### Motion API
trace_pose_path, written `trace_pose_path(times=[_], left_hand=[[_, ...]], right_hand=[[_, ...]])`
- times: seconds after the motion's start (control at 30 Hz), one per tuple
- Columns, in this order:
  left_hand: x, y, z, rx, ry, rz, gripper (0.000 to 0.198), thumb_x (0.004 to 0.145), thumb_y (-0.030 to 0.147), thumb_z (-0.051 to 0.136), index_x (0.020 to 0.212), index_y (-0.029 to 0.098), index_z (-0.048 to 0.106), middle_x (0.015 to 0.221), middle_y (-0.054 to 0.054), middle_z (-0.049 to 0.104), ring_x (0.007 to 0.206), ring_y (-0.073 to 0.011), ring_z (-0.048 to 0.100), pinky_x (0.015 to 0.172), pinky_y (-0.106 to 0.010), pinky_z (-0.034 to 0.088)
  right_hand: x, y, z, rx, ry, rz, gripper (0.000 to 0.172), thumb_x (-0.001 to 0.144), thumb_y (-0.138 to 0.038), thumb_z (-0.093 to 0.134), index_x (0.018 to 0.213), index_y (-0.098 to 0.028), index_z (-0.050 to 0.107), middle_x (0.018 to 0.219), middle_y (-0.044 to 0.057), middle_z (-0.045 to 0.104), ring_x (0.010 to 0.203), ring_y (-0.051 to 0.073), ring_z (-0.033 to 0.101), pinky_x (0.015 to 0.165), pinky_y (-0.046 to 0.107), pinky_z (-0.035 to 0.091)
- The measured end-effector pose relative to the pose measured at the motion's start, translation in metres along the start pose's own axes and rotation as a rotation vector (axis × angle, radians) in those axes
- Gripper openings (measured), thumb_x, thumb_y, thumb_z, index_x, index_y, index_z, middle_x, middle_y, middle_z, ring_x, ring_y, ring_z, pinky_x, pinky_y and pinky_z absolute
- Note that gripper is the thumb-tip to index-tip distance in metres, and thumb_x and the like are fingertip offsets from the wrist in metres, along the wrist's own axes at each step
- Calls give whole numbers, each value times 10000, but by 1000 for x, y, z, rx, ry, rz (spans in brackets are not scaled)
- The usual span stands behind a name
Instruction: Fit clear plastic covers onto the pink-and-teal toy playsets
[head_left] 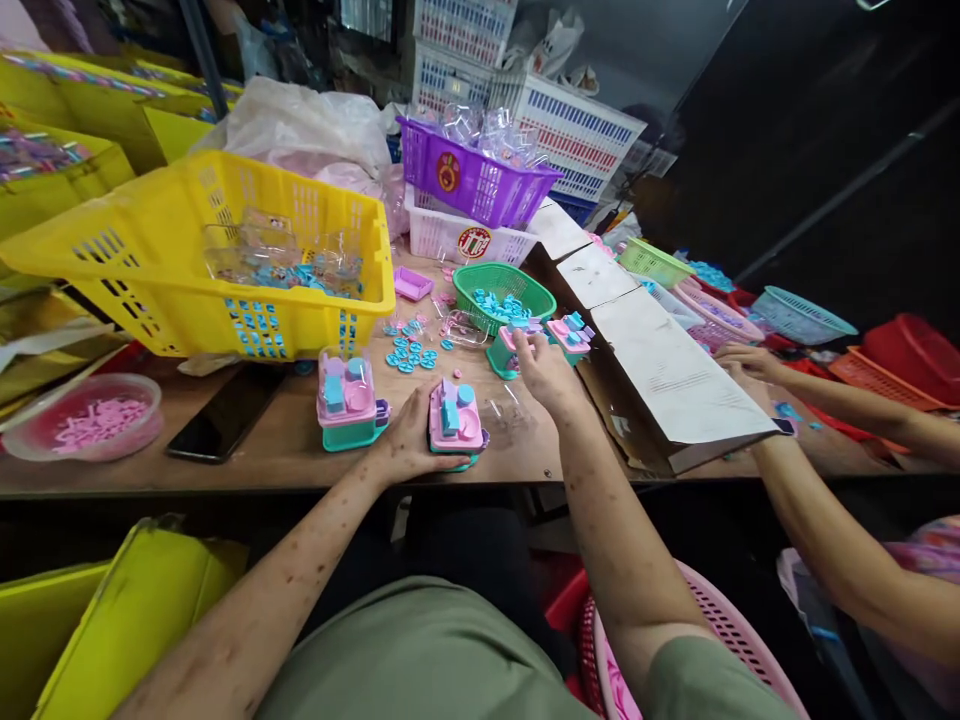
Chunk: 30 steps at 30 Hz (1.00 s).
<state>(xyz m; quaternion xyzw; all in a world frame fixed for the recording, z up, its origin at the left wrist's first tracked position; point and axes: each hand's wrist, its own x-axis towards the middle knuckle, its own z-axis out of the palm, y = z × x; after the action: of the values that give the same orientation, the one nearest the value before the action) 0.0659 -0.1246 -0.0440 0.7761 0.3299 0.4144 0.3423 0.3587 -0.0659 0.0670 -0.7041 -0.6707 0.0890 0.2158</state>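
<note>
A small toy playset [459,418] with a pink top, blue and purple pieces and a teal base stands near the table's front edge. My left hand [409,440] is closed around its left side. Farther back, my right hand [546,372] has its fingers on another teal-and-pink playset [504,350], which they partly hide. Just right of that stands a similar playset [570,337]. One more playset, under a clear cover [347,400], is left of my left hand. Blue wheel-like pieces [409,354] lie behind. Clear plastic parts [510,408] rest between my hands.
A yellow basket [300,325] with clear covers stands left, behind a phone [225,415] and a tub of pink pieces [101,425]. A green basket [472,315] holds blue pieces. At right, a cardboard divider [652,370] separates off a co-worker's hands [750,370].
</note>
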Motion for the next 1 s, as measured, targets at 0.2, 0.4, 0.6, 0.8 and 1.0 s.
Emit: trace_pose_path(times=[0.2,0.4,0.6,0.8,1.0], left_hand=[[-1,5,0,-4,-9,27,1372,776,519,1058,1820,213,221,1803,-245,435,1708,-478,457,1429,-678,395],[-1,11,-1,-9,-20,-35,1446,717,456,1092,1816,212,184,1821,-264,408,1722,-483,441,1429,-675,396],[-4,8,1,59,28,-51,1308,719,527,1094,1717,176,324,1677,-259,557,1596,-467,602,1352,-656,513],[-11,1,7,260,130,116,1428,691,618,1094,1773,187,269,1636,-263,594,1531,-489,648,1286,-653,563],[-15,1,7,353,95,132,1559,637,725,1098,1816,200,223,1661,-279,571,1522,-523,626,1277,-665,535]], right_hand=[[-53,27,17,85,-230,-409,546,1127,-604,589,1514,-244,727,1675,179,620,1590,375,586,1368,571,472],[-91,53,22,184,-229,-382,777,1057,-399,637,1797,-232,473,1781,202,502,1665,383,523,1400,622,440],[-120,61,11,250,-178,-345,583,1010,-425,731,1575,-283,727,1683,170,645,1534,393,672,1283,599,582],[-131,25,-8,488,179,-390,462,1065,-496,696,1462,-294,823,1461,142,798,1341,382,781,1106,570,684],[-125,-41,-21,746,222,-498,443,1207,-473,501,1399,-324,871,1401,96,832,1313,352,788,1113,586,674]])
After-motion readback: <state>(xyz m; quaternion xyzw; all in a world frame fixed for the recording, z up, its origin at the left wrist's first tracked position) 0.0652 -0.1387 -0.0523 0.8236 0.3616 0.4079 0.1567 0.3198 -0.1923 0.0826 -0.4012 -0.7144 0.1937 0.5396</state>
